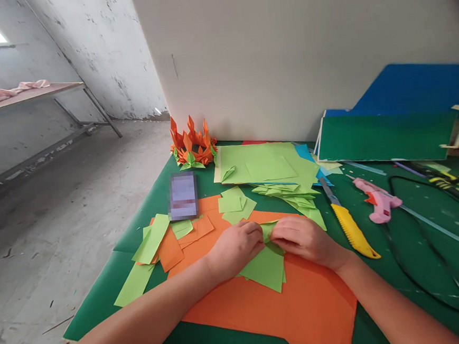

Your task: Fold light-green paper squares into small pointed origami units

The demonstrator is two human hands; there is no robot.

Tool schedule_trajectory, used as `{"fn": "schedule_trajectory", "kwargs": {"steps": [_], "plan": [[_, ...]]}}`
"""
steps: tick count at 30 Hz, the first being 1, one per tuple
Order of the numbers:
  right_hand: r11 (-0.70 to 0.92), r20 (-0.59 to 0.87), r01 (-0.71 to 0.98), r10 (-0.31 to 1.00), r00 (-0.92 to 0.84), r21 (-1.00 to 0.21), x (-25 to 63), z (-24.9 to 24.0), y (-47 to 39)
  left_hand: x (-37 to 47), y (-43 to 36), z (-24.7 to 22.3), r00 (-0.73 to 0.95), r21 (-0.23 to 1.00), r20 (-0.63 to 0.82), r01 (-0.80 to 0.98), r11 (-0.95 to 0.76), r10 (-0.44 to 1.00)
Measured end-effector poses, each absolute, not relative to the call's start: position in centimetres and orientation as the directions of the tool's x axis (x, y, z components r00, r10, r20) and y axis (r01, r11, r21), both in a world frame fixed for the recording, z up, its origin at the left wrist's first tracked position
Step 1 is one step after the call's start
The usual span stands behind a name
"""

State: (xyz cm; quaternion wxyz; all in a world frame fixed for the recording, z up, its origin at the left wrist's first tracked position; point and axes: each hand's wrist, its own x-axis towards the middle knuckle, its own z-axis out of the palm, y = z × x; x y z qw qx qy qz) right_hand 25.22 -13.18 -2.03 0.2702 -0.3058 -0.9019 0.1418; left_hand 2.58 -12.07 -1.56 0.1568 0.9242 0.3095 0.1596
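Between my two hands is a small piece of light green paper (269, 231), partly folded. My left hand (237, 245) pinches its left side, and my right hand (304, 237) pinches its right side. Fingertips of both hands are partly hidden. Just below them, green paper squares (263, 269) lie on a large orange sheet (272, 309). More green squares (238, 203) rest beyond my left hand. Farther back stands a folded-paper ring (193, 143) with upright orange points and green leaf shapes at its base.
A yellow utility knife (353, 231) with its blade out and a pink glue gun (378, 197) with a black cord lie on the right. A pixelated phone-like rectangle (182, 195) is at the left. Green sheets (260, 161) and a green board (385, 136) are behind.
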Motion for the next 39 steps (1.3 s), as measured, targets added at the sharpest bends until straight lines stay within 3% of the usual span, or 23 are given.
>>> {"fn": "schedule_trajectory", "kwargs": {"steps": [9,16,20,26,32,39], "plan": [[0.708,0.357,0.463,0.684,-0.636,-0.533,25.5,-1.5,-13.1,2.6,-12.1,-1.6,0.738,0.400,0.253,0.509,-0.762,0.625],[0.739,0.345,0.502,0.662,-0.666,-0.450,24.9,-1.7,-13.3,2.8,-12.2,-1.7,0.752,0.337,0.232,0.532,-0.777,0.616],[0.742,0.347,0.481,0.654,-0.672,-0.467,25.3,-1.4,-13.2,2.7,-12.3,-1.9,0.741,0.343,0.240,0.539,-0.769,0.627],[0.667,0.322,0.518,0.728,-0.605,-0.536,25.6,-1.2,-13.1,2.6,-12.5,-1.9,0.707,0.374,0.262,0.553,-0.744,0.657],[0.547,0.231,0.591,0.818,-0.526,-0.593,25.0,-1.4,-13.3,2.6,-12.4,-2.1,0.678,0.484,0.300,0.499,-0.719,0.671],[0.509,0.223,0.621,0.848,-0.481,-0.595,24.6,-1.3,-13.6,3.2,-12.4,-1.7,0.690,0.445,0.309,0.504,-0.741,0.655]]}}
